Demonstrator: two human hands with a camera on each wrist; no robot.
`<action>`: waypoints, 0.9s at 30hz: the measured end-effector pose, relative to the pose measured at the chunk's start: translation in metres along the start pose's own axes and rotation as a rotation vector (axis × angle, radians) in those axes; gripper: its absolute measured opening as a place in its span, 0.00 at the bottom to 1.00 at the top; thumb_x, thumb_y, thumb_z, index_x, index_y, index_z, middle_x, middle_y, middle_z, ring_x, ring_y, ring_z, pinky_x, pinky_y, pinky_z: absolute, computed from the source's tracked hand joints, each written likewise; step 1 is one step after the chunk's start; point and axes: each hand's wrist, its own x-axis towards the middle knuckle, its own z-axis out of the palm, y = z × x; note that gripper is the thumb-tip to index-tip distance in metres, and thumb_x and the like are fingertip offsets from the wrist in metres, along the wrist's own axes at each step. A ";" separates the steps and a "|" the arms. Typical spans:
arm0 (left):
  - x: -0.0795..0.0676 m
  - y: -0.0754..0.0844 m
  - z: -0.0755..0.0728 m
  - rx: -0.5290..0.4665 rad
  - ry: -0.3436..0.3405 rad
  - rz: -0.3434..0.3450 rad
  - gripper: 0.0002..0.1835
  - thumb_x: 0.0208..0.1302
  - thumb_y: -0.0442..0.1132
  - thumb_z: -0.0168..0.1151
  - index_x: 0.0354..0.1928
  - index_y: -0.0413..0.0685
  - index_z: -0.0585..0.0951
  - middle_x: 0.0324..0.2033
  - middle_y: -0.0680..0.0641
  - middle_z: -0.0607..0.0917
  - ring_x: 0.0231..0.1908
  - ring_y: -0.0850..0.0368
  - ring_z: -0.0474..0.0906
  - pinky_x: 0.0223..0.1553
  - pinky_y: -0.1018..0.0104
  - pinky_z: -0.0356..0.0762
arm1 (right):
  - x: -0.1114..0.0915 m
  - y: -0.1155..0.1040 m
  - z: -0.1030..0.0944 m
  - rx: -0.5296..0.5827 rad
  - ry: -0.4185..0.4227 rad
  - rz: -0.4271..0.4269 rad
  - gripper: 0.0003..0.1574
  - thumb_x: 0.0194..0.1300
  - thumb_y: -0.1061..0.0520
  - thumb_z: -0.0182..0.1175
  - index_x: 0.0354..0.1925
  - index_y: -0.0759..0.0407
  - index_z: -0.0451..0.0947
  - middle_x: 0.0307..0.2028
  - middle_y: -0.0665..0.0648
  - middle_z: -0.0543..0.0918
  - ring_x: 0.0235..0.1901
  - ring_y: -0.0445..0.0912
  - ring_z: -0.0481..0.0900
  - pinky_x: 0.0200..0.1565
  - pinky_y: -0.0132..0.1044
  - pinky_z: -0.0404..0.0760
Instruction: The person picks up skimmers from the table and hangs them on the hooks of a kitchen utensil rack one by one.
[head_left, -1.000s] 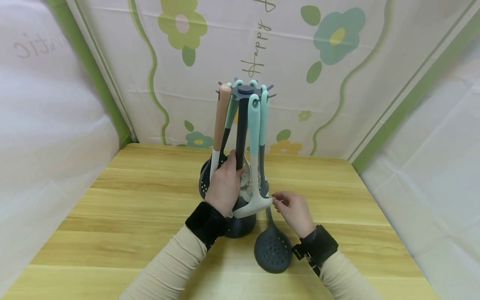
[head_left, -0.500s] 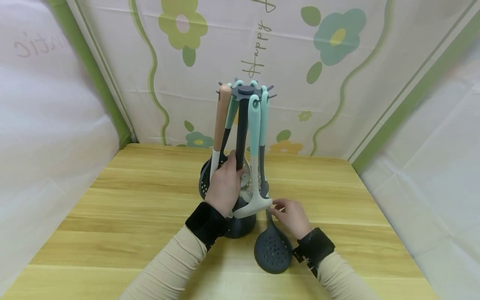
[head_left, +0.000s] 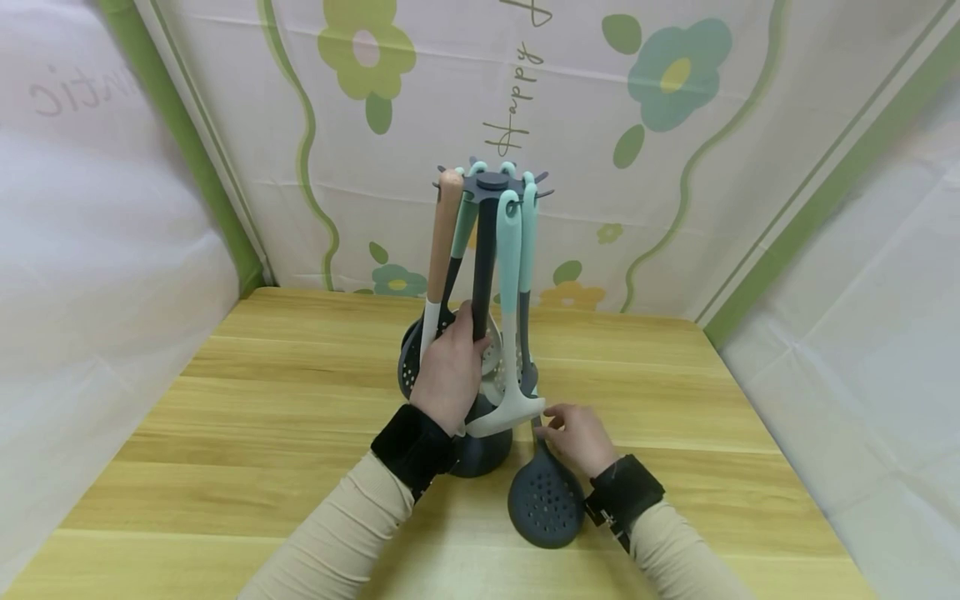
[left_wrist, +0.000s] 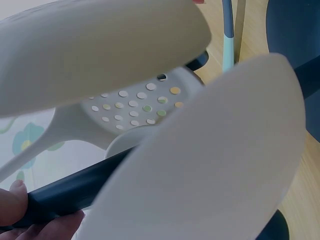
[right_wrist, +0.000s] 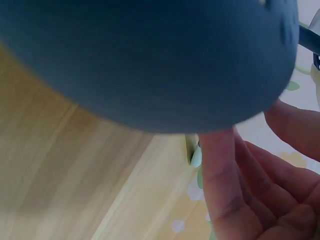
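My left hand (head_left: 450, 367) grips the black upright pole (left_wrist: 75, 187) of the rotating utensil stand (head_left: 492, 180). Hanging from its hooks are a wooden-handled utensil (head_left: 444, 242), a mint-handled white utensil (head_left: 512, 408) and several more. At the stand's right, a dark grey skimmer (head_left: 546, 502) with a perforated head lies on the table. My right hand (head_left: 583, 437) has its thumb and index fingertips right at the skimmer's shaft, just above its head. In the right wrist view the skimmer head hides these fingertips; I cannot tell whether they pinch the shaft.
The stand's round black base (head_left: 480, 454) rests on a wood-grain table (head_left: 300, 467). A flower-printed cloth (head_left: 465, 92) hangs behind the table's far edge. White cloth walls (head_left: 847, 275) rise at both sides.
My right hand has slid down and slightly left, from beside the white utensil's head to the skimmer's shaft. My left hand, the stand and the skimmer have stayed in place.
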 end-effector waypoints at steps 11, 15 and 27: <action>0.000 0.000 0.000 -0.004 -0.014 -0.014 0.22 0.70 0.34 0.61 0.61 0.34 0.69 0.38 0.38 0.85 0.40 0.45 0.87 0.41 0.55 0.86 | 0.001 0.002 0.006 -0.061 -0.116 0.029 0.16 0.66 0.55 0.64 0.44 0.67 0.83 0.24 0.53 0.82 0.24 0.43 0.76 0.27 0.33 0.75; 0.000 -0.001 0.001 -0.002 -0.015 -0.013 0.22 0.70 0.34 0.61 0.61 0.33 0.68 0.38 0.38 0.85 0.40 0.45 0.87 0.41 0.55 0.86 | 0.003 0.002 0.009 -0.068 -0.175 0.043 0.11 0.69 0.56 0.61 0.37 0.64 0.84 0.20 0.51 0.76 0.22 0.42 0.72 0.25 0.31 0.68; -0.003 0.001 0.001 0.012 0.018 0.017 0.22 0.69 0.33 0.61 0.61 0.31 0.68 0.39 0.37 0.85 0.41 0.45 0.87 0.42 0.56 0.86 | 0.010 0.001 0.004 -0.005 -0.256 0.082 0.14 0.68 0.57 0.62 0.43 0.69 0.81 0.27 0.55 0.80 0.24 0.42 0.76 0.25 0.30 0.75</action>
